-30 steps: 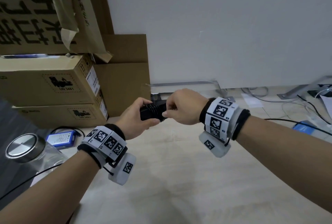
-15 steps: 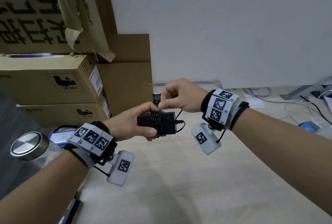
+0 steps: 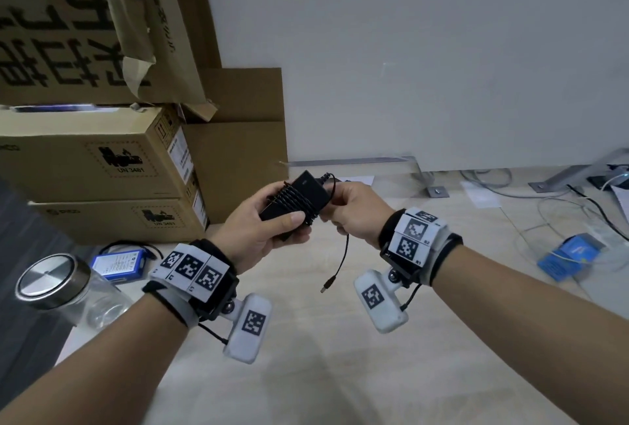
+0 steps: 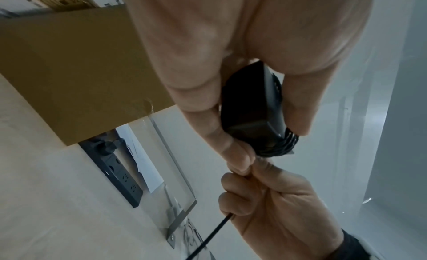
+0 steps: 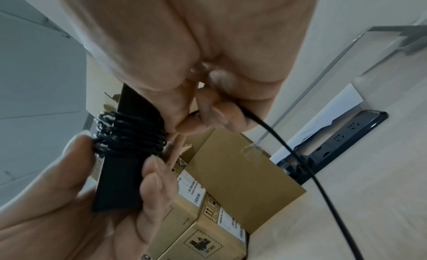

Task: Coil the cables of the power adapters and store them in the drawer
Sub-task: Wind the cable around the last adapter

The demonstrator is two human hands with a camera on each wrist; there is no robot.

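Pale wood floor by cardboard boxes; left hand gripping cable-wrapped adapter, right hand pinching cable.

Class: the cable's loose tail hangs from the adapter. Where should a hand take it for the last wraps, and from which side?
Pinch the loose tail just above its plug, coming from below and to the right of the adapter. It hangs free there, while the left hand covers the wrapped body.

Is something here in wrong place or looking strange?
Only the cable: most is wound around the adapter held by the left hand, but its plug end hangs loose below the right hand.
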